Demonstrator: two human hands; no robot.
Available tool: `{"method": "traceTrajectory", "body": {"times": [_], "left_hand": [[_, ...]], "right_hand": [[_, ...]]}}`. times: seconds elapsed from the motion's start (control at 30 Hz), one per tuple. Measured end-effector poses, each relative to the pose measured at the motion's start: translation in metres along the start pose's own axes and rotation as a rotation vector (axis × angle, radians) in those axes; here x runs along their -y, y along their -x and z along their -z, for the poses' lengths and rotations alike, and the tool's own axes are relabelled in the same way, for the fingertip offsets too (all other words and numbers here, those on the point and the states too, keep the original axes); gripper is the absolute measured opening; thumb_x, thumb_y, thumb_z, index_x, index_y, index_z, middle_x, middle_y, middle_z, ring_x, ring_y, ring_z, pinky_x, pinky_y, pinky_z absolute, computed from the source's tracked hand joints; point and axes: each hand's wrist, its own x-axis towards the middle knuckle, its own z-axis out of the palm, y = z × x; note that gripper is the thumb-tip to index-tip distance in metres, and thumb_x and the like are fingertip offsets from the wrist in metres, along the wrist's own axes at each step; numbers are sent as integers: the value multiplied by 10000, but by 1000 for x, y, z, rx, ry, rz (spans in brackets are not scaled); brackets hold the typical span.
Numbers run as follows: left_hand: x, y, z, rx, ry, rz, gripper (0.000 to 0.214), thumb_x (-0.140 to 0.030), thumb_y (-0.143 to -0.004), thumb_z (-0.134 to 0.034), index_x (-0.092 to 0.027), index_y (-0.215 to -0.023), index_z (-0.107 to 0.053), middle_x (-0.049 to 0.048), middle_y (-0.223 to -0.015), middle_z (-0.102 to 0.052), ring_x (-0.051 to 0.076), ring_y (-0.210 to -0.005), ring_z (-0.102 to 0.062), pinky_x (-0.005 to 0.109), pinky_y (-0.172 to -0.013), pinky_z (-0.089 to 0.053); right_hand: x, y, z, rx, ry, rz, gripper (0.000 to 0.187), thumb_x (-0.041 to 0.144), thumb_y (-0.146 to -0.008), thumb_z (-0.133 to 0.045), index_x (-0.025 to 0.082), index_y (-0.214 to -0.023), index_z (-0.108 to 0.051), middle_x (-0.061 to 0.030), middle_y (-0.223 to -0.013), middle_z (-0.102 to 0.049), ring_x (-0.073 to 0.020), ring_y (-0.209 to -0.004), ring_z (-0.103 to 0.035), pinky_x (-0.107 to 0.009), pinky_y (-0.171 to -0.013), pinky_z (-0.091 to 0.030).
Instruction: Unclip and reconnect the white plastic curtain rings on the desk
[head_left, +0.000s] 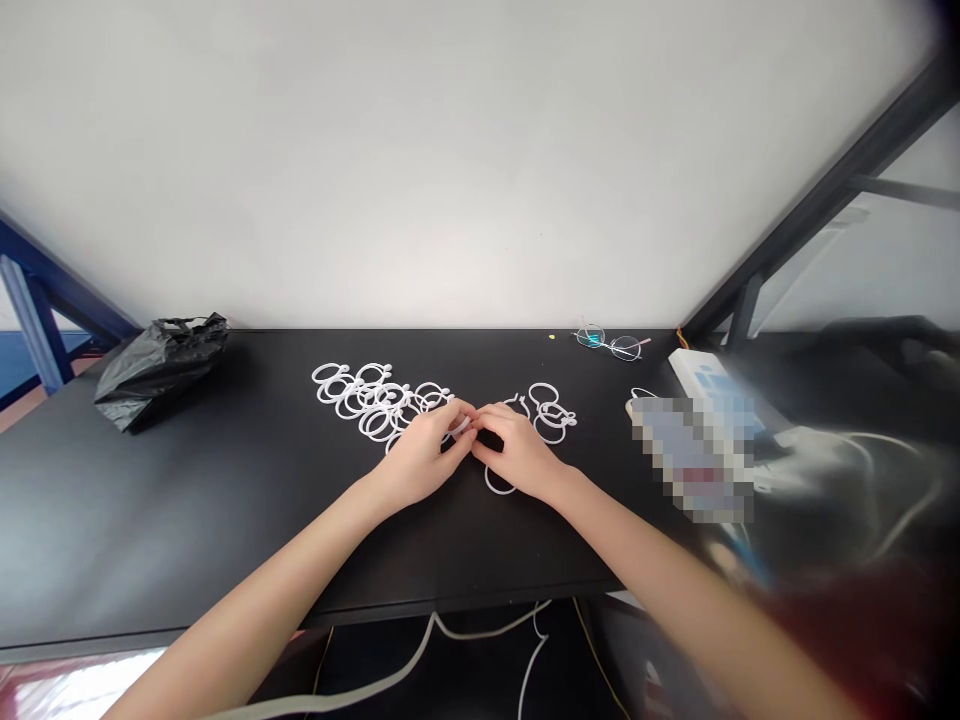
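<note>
Apparently mid-process at frame centre, the left hand [417, 455] pinches one white plastic-looking ring [460, 428], right hand [521, 452] grip indeterminate; larger white-ring cluster [375, 399] lies left, smaller white-ring cluster [555, 409] right.

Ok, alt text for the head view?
A person's left hand and right hand meet at the fingertips above a black table, a white ring between the left fingers. More white rings lie on both sides; a black bag at left, eyeglasses at back right.

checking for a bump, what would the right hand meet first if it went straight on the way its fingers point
Most likely the left hand: the right hand points towards its fingertips, though any gap is unclear.
</note>
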Motion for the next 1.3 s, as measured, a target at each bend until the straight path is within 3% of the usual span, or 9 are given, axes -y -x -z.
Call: {"method": "traceTrajectory", "body": {"times": [0.13, 0.63, 1.3], "left_hand": [[1, 0, 1, 15, 82, 15, 158, -288, -914, -494, -220, -1016, -593, 38, -936, -656, 190, -862, -610, 310, -782, -478], [0, -1, 0, -11, 119, 14, 154, -292, -918, -490, -226, -1017, -588, 38, -962, -659, 191, -877, -611, 316, -810, -475], [1, 0, -1, -48, 27, -42, 154, -247, -931, -471, -226, -1039, -578, 27, -923, -659, 181, -849, -624, 303, -794, -483]], "right_hand": [[0, -1, 1, -11, -12, 6, 121, 74, -840, -602, 194, -834, -624, -32, -889, -685, -191, -821, -590, -360, -795, -505], [0, -1, 1, -48, -22, -10, 102, 97, -857, -593, 195, -860, -620, -34, -858, -670, -197, -823, -584, -354, -778, -499], [1, 0, 0, -77, -28, -26, 119, 89, -832, -594, 198, -866, -625, -33, -850, -664, -198, -817, -590, -360, -785, -498]]}}
